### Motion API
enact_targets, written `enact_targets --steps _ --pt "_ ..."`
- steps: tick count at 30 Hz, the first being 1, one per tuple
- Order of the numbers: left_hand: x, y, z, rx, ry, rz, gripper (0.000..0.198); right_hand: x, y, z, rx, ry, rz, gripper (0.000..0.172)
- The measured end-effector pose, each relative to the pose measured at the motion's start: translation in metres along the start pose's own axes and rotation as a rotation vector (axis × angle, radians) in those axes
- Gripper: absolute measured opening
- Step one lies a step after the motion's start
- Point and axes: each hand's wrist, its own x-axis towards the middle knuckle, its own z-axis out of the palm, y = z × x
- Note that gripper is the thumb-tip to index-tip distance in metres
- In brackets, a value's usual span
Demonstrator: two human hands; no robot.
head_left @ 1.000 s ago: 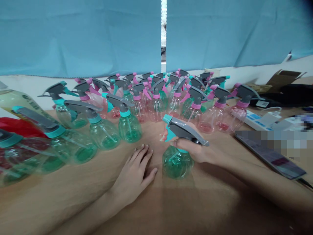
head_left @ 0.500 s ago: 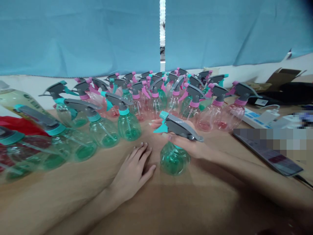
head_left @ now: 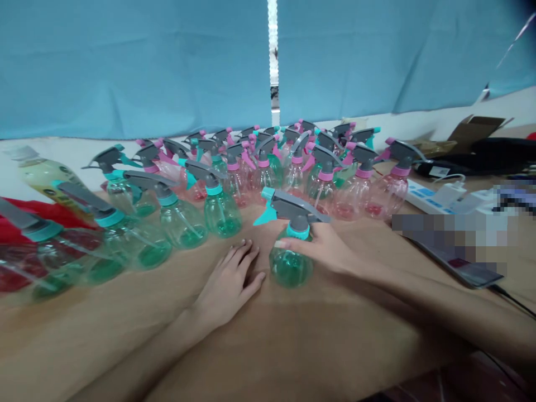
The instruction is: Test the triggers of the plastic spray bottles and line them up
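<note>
A clear green spray bottle (head_left: 291,267) with a grey and turquoise trigger head stands upright in front of me. My right hand (head_left: 320,245) is closed round its upper body from the right, the thumb across the front and the other fingers hidden behind. To its left my left hand (head_left: 230,282) lies palm down on the wooden table (head_left: 268,340), open, thumb apart, holding nothing. Just beyond the left hand is another green spray bottle (head_left: 223,215).
Several pink spray bottles (head_left: 355,192) and green ones crowd the back. More green ones (head_left: 153,245) line the left, near a red cloth (head_left: 54,215) and a yellowish bottle (head_left: 52,176). At the right lie a phone (head_left: 456,259), a power strip (head_left: 427,196) and an open cardboard box (head_left: 477,131).
My right hand has moved from behind the spray bottle's trigger head down to its body and now grips it. The bottle stands straighter. The left hand stays put; the view shifted slightly.
</note>
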Motion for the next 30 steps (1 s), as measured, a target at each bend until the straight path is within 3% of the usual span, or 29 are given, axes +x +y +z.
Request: enact_targets --steps 3,6,11,22,30 --pt "0.001 -0.001 0.000 -0.010 0.008 0.001 0.051 -0.014 0.007 -0.009 0.024 -0.048 -0.052 0.048" --pt "0.002 -0.002 0.000 -0.004 -0.007 0.005 0.051 -0.028 0.011 -0.017 -0.107 -0.079 -0.042 0.067" --pt "0.002 -0.003 0.000 0.006 -0.001 0.001 0.051 -0.031 0.013 -0.016 -0.199 -0.076 0.024 0.069" --pt "-0.005 0.011 0.001 0.063 0.065 -0.042 0.042 0.031 0.037 0.016 -0.312 0.061 0.029 0.073" --pt "-0.007 0.010 0.000 0.043 0.054 -0.040 0.042 0.068 0.045 0.035 -0.430 0.080 0.065 0.077"
